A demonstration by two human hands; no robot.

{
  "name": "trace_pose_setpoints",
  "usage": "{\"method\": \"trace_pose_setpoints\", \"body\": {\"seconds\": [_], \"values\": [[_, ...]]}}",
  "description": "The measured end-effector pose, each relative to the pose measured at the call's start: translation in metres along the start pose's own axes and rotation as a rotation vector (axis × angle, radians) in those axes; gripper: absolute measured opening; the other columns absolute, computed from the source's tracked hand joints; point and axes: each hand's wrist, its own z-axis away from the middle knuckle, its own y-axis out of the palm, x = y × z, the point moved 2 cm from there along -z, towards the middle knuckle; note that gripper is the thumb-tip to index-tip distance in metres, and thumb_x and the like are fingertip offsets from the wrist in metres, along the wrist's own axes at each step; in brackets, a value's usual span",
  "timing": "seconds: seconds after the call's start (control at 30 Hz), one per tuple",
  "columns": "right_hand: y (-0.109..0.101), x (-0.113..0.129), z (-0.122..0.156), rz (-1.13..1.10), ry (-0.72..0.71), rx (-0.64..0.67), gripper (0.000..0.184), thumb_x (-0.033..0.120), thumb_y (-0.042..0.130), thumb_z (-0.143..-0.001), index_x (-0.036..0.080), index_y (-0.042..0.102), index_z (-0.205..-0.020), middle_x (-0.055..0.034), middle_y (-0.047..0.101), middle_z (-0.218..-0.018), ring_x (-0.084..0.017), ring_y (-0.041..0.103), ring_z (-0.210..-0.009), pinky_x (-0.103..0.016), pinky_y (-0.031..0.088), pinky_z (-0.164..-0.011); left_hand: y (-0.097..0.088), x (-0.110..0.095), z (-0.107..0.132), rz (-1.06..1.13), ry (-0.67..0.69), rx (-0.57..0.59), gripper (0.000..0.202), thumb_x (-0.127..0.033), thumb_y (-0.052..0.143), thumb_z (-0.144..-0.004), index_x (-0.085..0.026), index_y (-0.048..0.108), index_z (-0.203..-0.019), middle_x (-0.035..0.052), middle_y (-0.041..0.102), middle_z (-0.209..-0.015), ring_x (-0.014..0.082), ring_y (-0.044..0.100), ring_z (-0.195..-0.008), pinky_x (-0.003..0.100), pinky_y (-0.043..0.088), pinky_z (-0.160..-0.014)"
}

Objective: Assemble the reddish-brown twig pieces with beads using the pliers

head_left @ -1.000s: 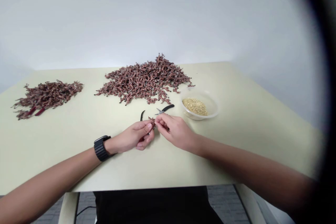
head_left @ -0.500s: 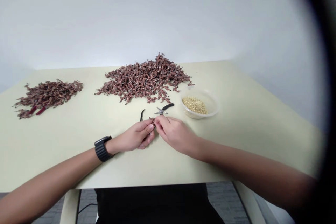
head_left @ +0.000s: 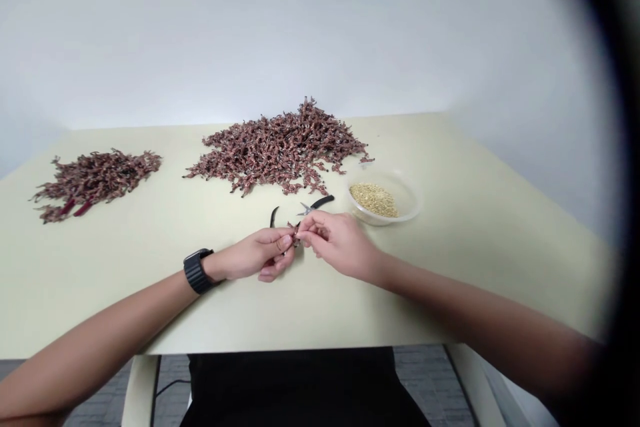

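We find a small reddish-brown dried sprig (head_left: 295, 235) held between our two hands, just above the table (head_left: 125, 247) and roughly in front of the body. Our left grip (head_left: 265, 253) is clenched on it, thumb and forefinger pinching from one side, while our right grip (head_left: 340, 247) closes on it from the other with its fingertips meeting the sprig (the sprig is so small and so hidden by the fingers that we can't make out its finer detail). A black watch (head_left: 197, 271) sits on the left wrist. Just beyond the grips lie open snips (head_left: 313, 208) with black handles. Past the right grip, a clear plastic bowl (head_left: 385, 220) holds pale golden grains (head_left: 373, 200). Straight beyond the grips spreads a large pile of similar sprigs (head_left: 275, 153), and well to the left of the left grip lies a smaller pile (head_left: 95, 177).
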Motion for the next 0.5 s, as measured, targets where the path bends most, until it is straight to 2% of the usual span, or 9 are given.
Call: {"method": "trace_pose_setpoints", "body": {"seconds": [0.1,0.2,0.27,0.4,0.47,0.5], "values": [[-0.001,0.0,0.0,-0.016,0.0,-0.013,0.008,0.025,0.062,-0.097,0.022,0.062,-0.09,0.0009,0.071,-0.077,-0.014,0.063,-0.065,-0.028,0.046,-0.064,-0.002,0.0,0.001,0.048,-0.015,0.02,0.03,-0.042,0.046,-0.106,-0.015,0.052,-0.092,-0.002,0.048,-0.066,0.0062,0.036,-0.044,0.02,0.031,-0.041],[-0.004,0.006,0.004,0.024,-0.073,-0.066,0.009,0.028,0.058,-0.1,0.022,0.061,-0.093,0.0015,0.07,-0.076,-0.013,0.061,-0.062,-0.027,0.045,-0.063,-0.003,-0.001,0.001,0.149,-0.05,0.018,0.026,-0.039,0.049,-0.104,-0.016,0.053,-0.093,-0.0017,0.049,-0.069,0.0057,0.037,-0.044,0.019,0.03,-0.041],[-0.012,0.012,0.007,0.118,-0.182,-0.184,0.009,0.028,0.056,-0.101,0.022,0.061,-0.097,0.0009,0.07,-0.077,-0.012,0.059,-0.061,-0.028,0.044,-0.062,-0.003,-0.002,0.002,0.193,-0.064,0.013,0.024,-0.038,0.051,-0.104,-0.015,0.056,-0.099,-0.0015,0.05,-0.071,0.0055,0.038,-0.045,0.018,0.031,-0.041],[-0.046,0.021,0.007,0.4,-0.468,-0.577,0.005,0.02,0.06,-0.094,0.021,0.065,-0.095,-0.0016,0.068,-0.078,-0.015,0.058,-0.065,-0.03,0.045,-0.065,-0.001,-0.005,0.001,0.21,-0.052,0.006,0.031,-0.033,0.05,-0.104,-0.015,0.057,-0.128,0.0007,0.055,-0.075,0.0063,0.043,-0.045,0.019,0.035,-0.042],[-0.07,0.014,-0.001,0.465,-0.445,-0.673,0.008,0.02,0.059,-0.093,0.022,0.066,-0.088,-0.0028,0.068,-0.078,-0.017,0.058,-0.068,-0.031,0.045,-0.066,0.0,-0.007,0.001,0.216,-0.035,0.004,0.034,-0.031,0.051,-0.104,-0.017,0.054,-0.134,0.0025,0.06,-0.078,0.0067,0.046,-0.045,0.02,0.038,-0.043],[-0.084,0.007,-0.007,0.493,-0.387,-0.691,0.011,0.021,0.058,-0.094,0.022,0.066,-0.086,-0.0034,0.069,-0.078,-0.018,0.059,-0.07,-0.032,0.046,-0.067,0.0,-0.007,0.001,0.217,-0.03,0.004,0.033,-0.03,0.051,-0.104,-0.018,0.054,-0.135,0.0031,0.062,-0.079,0.0067,0.047,-0.045,0.02,0.04,-0.044]]}}
